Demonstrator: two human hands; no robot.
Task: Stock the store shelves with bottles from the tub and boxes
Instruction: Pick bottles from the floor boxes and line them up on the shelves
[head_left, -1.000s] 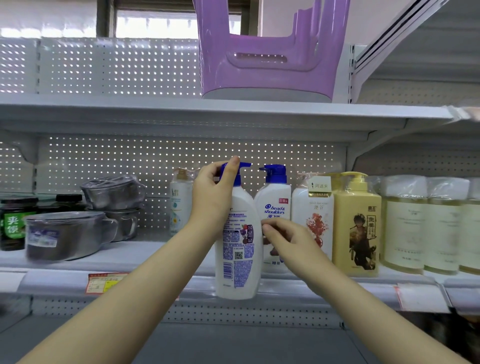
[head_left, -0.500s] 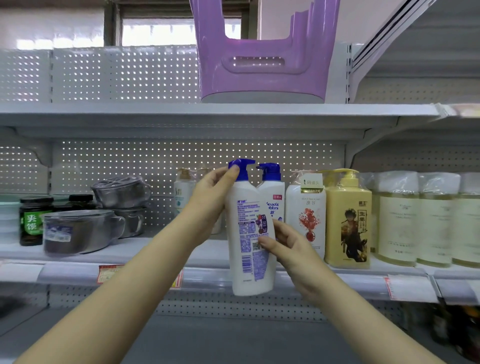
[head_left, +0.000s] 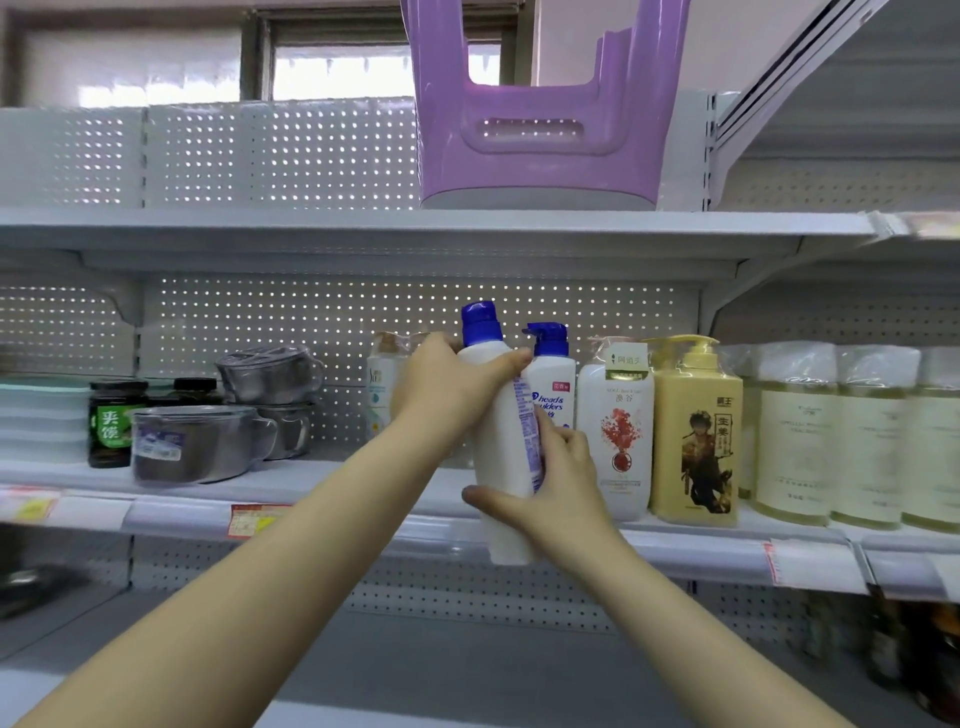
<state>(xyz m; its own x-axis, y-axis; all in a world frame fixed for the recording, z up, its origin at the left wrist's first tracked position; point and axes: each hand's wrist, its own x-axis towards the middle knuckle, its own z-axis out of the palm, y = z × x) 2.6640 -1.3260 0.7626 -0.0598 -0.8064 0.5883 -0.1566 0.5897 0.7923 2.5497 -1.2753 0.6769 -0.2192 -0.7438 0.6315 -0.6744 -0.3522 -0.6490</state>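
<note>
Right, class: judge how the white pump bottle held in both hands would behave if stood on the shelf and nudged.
Probably stiff: the white bottle shows no dent under the gripping left hand and right hand. Likely tippy: it is tall and narrow, with a blue pump on top. Perhaps heavy, since both hands carry it.

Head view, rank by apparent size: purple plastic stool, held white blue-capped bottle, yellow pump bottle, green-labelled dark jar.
1. Purple plastic stool
2. White blue-capped bottle and yellow pump bottle: unranked, the white one is nearer
3. Green-labelled dark jar
</note>
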